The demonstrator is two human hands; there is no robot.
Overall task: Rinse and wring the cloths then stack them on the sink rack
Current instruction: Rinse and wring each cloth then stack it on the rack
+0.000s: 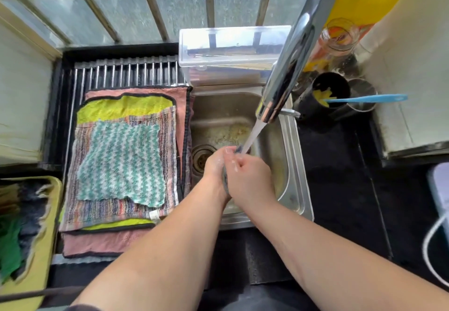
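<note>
A grey cloth (225, 180) is gripped at frame centre between the left hand (215, 165) and the right hand (250, 179), with the fingers of both curled tightly round it. It is held under water from the faucet (291, 50), over the steel sink (294, 189). At centre left, stacked cloths (121, 162) are laid flat on the sink rack (126, 72). A black countertop (340, 189) is seen at right, and a barred window (153, 11) along the top.

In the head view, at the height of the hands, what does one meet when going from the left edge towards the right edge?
yellow tray → stacked cloths → sink drain → left hand → right hand (both grip a dark cloth) → sink rim → black counter
</note>
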